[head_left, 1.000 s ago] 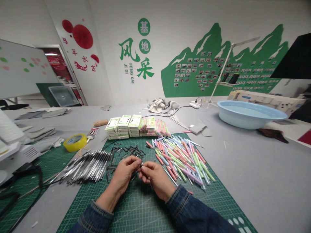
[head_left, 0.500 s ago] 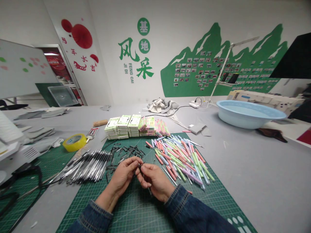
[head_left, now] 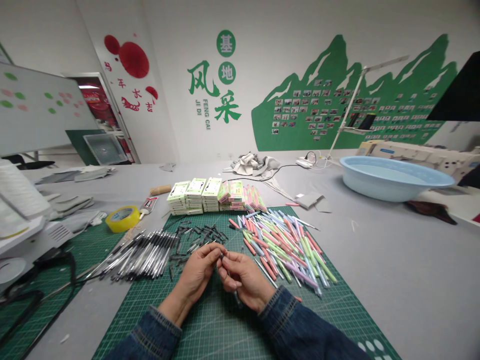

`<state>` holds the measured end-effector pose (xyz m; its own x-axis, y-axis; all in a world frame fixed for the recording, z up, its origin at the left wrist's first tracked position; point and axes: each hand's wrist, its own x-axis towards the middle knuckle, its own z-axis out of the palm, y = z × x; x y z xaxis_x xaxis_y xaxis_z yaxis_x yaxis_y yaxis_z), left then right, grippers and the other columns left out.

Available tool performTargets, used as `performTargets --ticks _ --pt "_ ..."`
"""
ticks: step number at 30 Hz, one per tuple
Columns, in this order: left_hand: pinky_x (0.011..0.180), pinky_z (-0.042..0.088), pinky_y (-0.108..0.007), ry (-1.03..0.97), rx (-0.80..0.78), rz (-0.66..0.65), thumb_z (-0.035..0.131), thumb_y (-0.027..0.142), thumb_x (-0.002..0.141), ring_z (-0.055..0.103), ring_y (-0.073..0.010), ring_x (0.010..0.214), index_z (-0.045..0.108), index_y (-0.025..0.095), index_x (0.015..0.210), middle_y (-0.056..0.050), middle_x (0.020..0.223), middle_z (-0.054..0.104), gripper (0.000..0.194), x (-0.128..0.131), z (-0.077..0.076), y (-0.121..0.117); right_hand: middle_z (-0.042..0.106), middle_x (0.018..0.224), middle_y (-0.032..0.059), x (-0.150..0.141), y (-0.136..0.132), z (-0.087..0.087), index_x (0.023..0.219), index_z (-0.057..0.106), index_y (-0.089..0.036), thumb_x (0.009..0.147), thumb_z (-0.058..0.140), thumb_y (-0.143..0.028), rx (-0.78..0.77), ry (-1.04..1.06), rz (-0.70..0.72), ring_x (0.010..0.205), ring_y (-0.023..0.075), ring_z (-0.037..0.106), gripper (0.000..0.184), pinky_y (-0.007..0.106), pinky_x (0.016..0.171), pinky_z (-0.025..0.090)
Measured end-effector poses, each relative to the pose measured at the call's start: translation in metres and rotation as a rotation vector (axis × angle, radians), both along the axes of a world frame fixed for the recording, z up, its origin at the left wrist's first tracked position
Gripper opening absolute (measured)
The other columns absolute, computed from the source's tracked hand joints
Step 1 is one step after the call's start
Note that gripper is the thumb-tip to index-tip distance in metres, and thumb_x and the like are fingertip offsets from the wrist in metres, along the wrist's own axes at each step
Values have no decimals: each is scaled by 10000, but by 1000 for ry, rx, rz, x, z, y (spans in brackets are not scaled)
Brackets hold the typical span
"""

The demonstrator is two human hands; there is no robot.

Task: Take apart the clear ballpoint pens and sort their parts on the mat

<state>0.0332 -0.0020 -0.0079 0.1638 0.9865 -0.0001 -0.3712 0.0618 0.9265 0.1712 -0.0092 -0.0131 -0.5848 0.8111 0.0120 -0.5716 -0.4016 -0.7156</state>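
My left hand [head_left: 198, 271] and my right hand [head_left: 243, 276] meet over the green cutting mat [head_left: 225, 325], fingertips together. Between them I hold a thin clear pen refill [head_left: 229, 278] that runs down through my right fist. My left fingertips pinch a small dark piece at its top end. Left of the hands lies a row of black-tipped refills [head_left: 142, 252]. Small black pen parts [head_left: 195, 236] are scattered just beyond my fingers. A heap of pastel pen barrels [head_left: 285, 245] lies to the right.
Stacked green and pink boxes [head_left: 210, 196] stand at the mat's far edge. A yellow tape roll [head_left: 122, 218] lies at left, beside a white machine [head_left: 22, 225] and black cables. A pale blue basin [head_left: 393, 177] sits far right.
The refill has slid lower through my right hand, and both hands have shifted slightly right and down. The camera has turned a little.
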Motion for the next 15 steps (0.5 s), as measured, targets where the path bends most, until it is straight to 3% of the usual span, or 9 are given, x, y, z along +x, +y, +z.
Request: performTargets --ticks 3,6,10,12,15 --pt "805 462 -294 -3 9 23 609 362 806 579 -182 909 662 166 1029 -84 980 641 302 4 3 -2 576 679 0 0 2 0 835 622 -138 772 694 -295 -48 50 -112 511 49 487 184 163 467 320" --pt "745 477 -273 137 39 55 622 382 788 591 -187 927 622 186 1035 -77 1019 638 315 4 1 0 611 817 18 1 6 0 847 635 -166 724 740 -273 -64 90 -302 702 97 566 194 217 659 444" --pt "569 447 -235 389 56 -43 663 350 739 619 -168 725 579 183 946 -36 782 659 279 4 -11 0 618 869 17 4 12 -2 821 641 -190 707 749 -264 -33 92 -467 782 129 581 173 267 753 469" --pt "569 444 -242 481 96 -115 669 309 720 607 -156 638 580 175 879 -14 669 642 226 6 -15 -1 625 880 15 4 14 -4 815 644 -195 691 760 -244 -41 100 -506 819 136 589 177 270 788 469" --pt "619 456 -253 594 194 -162 645 267 716 599 -146 624 599 165 795 -14 670 650 137 8 -10 -4 640 918 27 4 15 -6 816 653 -188 667 779 -232 -64 109 -523 886 156 600 200 290 843 466"
